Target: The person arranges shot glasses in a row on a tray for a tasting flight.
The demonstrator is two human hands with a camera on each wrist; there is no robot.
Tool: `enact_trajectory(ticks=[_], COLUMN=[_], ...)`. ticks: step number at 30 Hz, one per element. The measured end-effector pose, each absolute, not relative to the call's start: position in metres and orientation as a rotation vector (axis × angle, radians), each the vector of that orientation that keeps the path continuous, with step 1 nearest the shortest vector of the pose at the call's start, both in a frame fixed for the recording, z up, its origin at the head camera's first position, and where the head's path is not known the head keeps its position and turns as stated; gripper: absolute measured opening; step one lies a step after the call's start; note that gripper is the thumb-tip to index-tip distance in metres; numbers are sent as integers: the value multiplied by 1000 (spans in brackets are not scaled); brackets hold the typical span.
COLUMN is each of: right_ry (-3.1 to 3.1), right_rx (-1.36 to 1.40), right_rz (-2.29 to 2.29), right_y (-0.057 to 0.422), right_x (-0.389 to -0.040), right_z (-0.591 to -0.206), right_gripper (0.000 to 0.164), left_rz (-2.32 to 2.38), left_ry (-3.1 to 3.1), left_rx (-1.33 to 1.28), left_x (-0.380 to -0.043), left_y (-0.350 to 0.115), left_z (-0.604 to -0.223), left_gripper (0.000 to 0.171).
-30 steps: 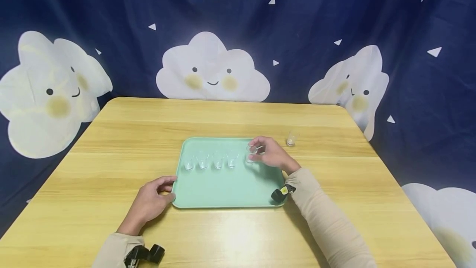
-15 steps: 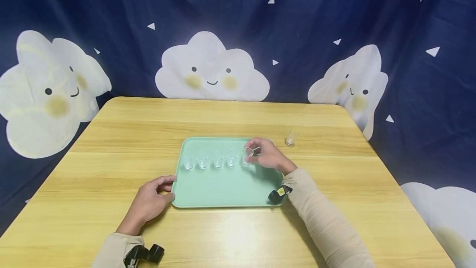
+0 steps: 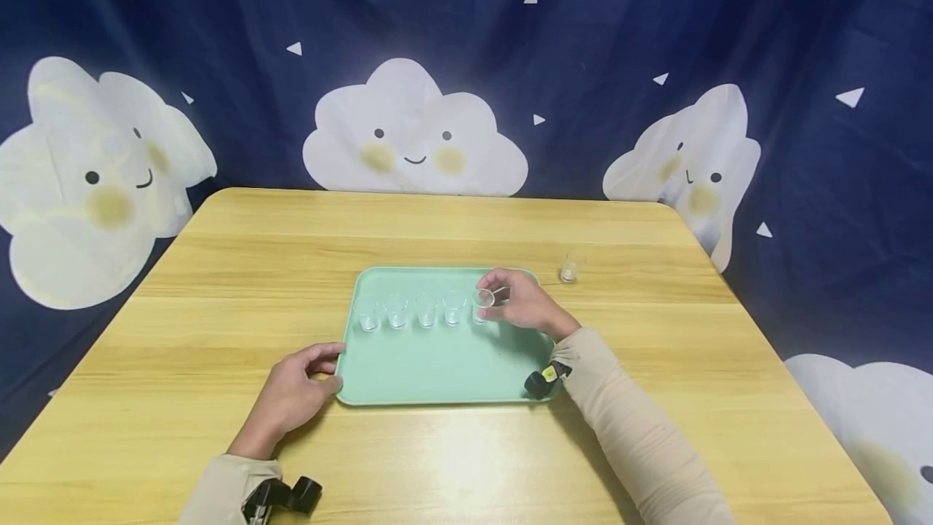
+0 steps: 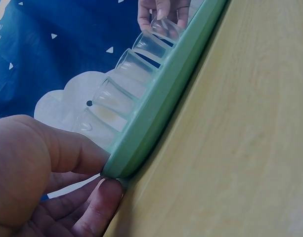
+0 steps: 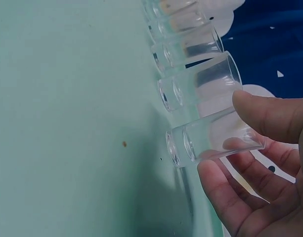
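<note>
In the head view, my right hand holds a small clear shot glass between thumb and fingers at the right end of a row. The right wrist view has this shot glass upright on the tray or just over it; I cannot tell which. Close beside it stands the neighbouring shot glass. Several such glasses line up across the mint-green tray. My left hand grips the tray's left edge, its thumb and fingers at the rim in the left wrist view.
One more shot glass stands on the wooden table, behind and right of the tray. A dark blue curtain with white clouds hangs behind the table. A wrist camera on the right arm hangs over the tray's front right corner.
My right hand has shifted slightly left with the shot glass, bringing it nearer to the row. The left hand stays at the tray's edge.
</note>
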State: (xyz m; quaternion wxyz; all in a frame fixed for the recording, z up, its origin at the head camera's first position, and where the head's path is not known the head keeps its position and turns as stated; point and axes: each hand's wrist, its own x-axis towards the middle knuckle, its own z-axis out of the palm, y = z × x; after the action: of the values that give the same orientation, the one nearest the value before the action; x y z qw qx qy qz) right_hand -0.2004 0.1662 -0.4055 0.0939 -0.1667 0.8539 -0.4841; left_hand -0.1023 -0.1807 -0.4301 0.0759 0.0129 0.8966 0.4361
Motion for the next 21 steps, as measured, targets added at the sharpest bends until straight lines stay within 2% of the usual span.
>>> enact_trajectory(ticks=[13,21], right_ry=[2504,2452], right_rx=[-484,-487], right_rz=[-1442,-1503], right_y=[167,172], right_x=[-199,-201], right_z=[-401,-397], right_gripper=[39,34], left_rz=[1327,1324], left_ry=[2680,2690], left_rx=[36,38], left_x=[-102,-102], left_y=[-180,-180], left_z=[-429,-429], left_gripper=[46,46])
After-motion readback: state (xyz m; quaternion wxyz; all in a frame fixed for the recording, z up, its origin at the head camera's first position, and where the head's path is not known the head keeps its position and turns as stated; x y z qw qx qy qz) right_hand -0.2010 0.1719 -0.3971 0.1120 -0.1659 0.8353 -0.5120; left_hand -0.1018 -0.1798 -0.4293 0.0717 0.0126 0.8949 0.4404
